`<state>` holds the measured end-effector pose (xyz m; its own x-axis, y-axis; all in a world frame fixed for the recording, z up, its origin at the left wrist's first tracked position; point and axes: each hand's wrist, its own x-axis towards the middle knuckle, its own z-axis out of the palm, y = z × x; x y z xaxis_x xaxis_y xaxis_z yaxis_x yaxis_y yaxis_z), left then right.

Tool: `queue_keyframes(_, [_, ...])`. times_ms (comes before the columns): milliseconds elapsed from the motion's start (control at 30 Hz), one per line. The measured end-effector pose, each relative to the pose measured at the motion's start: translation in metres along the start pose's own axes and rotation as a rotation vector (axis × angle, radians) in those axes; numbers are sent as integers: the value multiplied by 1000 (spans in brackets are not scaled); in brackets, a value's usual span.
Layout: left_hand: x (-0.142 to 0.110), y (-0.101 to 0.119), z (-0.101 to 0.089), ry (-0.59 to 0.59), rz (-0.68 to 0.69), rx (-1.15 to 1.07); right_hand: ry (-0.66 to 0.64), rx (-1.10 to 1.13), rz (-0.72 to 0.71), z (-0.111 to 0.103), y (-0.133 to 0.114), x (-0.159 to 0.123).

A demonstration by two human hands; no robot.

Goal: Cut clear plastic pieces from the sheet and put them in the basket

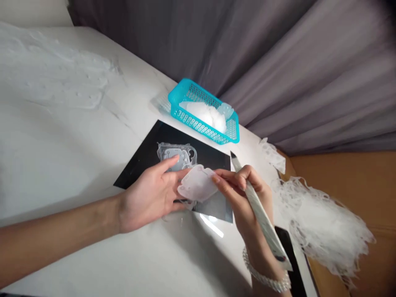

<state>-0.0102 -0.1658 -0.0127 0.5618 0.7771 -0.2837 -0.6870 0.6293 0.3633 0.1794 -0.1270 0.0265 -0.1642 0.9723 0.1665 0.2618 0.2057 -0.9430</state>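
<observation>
My right hand (252,202) pinches a thin, frosted translucent plastic piece (199,183) between thumb and fingertips. A craft knife (261,214) with a pale wrapped handle is also held in it, its dark blade pointing up and away. My left hand (151,196) is open, thumb raised and fingers stretched out; their tips pass behind the frosted piece, so whether they touch it is hidden. Just beyond the left thumb, a clear plastic sheet with cut outlines (177,156) lies over a black mat (140,159). More clear film shows under the left fingers.
A turquoise basket (198,128) holding white pieces stands behind the mat. Translucent sheets (62,74) cover the table's far left. Stringy plastic scraps (328,227) are heaped at the right edge, with a smaller scrap (272,154) behind them. A grey curtain (278,74) hangs along the back.
</observation>
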Motion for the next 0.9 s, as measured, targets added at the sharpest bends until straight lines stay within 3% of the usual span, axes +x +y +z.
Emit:
queue_keyframes(167, [3,1,-10,-29,81,63,151,91,-280,1,-6,105])
queue_keyframes(233, [4,3,-10,-52,105,96,169,89,-252,7,-3,143])
queue_keyframes(300, [4,4,-10,-63,129,127,184,73,-216,11,3,157])
queue_keyframes(400, [4,5,-9,-65,172,150,116,3,-206,15,9,122])
queue_keyframes(533, [5,3,-6,-58,279,219,-127,-253,-151,11,8,31])
queue_keyframes(633, [5,-2,-1,-97,380,350,-220,-446,-266,12,10,-12])
queue_keyframes(733, [2,-3,4,-121,420,520,-201,-494,-348,16,14,-21])
queue_keyframes(900, [1,10,10,-177,527,735,-108,-443,-279,5,12,-4])
